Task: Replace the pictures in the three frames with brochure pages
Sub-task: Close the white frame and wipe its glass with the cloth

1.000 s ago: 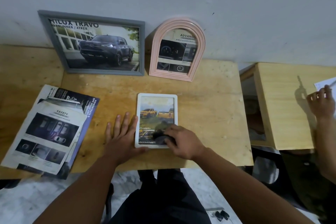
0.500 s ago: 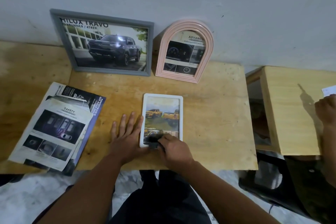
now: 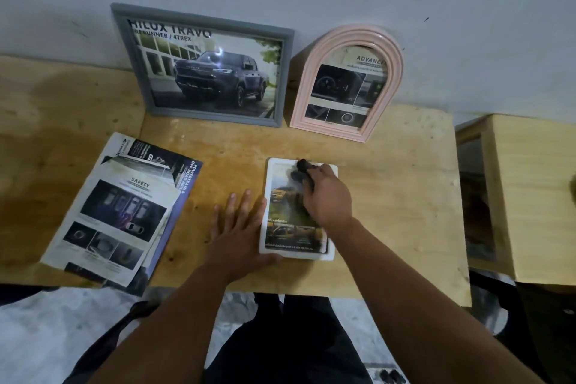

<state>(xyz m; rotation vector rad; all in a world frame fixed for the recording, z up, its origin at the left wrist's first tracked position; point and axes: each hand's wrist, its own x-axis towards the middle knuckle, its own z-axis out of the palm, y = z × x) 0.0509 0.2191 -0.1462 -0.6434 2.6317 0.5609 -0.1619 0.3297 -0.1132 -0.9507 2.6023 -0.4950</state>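
grey frame [image 3: 286,78], pink frame [image 3: 304,97], white frame [image 3: 266,212]

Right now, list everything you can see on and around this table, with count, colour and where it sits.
Grey frame: one, grey, leaning on the wall at the back left, shows a dark truck.
Pink frame: one, pink arched, leaning on the wall right of the grey frame.
White frame: one, white, flat on the table near the front edge, shows yellow trucks.
Cloth: one, dark, on the white frame's top part, under the right hand.
Brochure pages: a stack, white and dark blue, front left.
Table: one, light wood.
Side table: one, light wood, at right.
Left hand: flat, touching the white frame's left edge.
Right hand: holding the cloth on the glass.
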